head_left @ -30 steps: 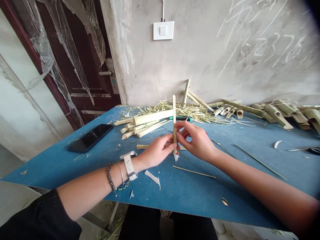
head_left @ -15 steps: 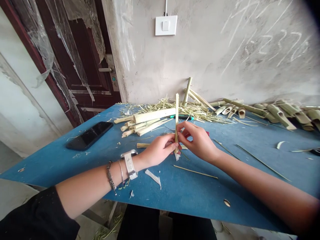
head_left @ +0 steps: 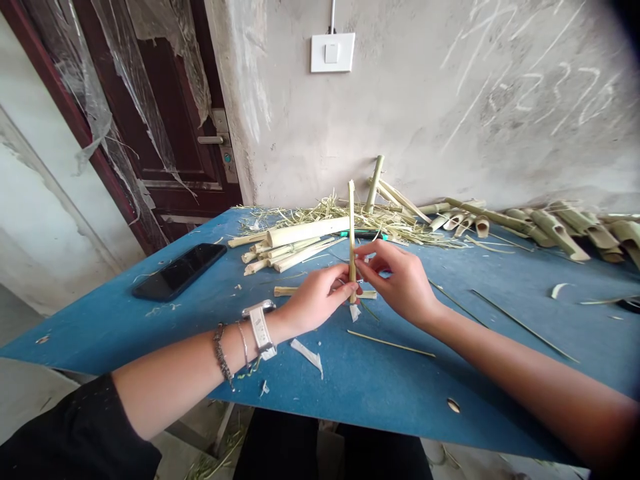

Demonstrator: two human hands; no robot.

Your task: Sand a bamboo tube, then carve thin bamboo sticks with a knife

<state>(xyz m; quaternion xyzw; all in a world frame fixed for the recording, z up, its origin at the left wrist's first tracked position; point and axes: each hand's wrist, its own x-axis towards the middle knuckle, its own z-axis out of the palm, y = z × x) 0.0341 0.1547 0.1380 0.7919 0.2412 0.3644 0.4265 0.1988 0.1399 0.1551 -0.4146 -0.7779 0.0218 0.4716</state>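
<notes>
My left hand (head_left: 320, 297) is closed round the lower part of a pale bamboo strip (head_left: 351, 220), which stands nearly upright above the table. My right hand (head_left: 397, 277) pinches at the same strip from the right, thumb and forefinger together just above the left fingers. A small whitish scrap (head_left: 355, 312) shows beneath the strip's lower end. Behind my hands another bamboo piece (head_left: 285, 291) lies crosswise on the blue table (head_left: 380, 393), partly hidden by the left hand.
Split bamboo pieces (head_left: 300, 253) are stacked beyond my hands, before a heap of shavings (head_left: 320, 210). A green-and-black tool (head_left: 373, 235) lies there. The black phone (head_left: 180, 271) rests at left. Cut bamboo tubes (head_left: 560, 233) line the wall at right. Thin slivers (head_left: 390, 343) lie nearer me.
The bamboo strip's top has shifted slightly left and up. My right fingers have moved a little along it, and a red bit beside the right hand no longer shows. The left hand keeps its hold.
</notes>
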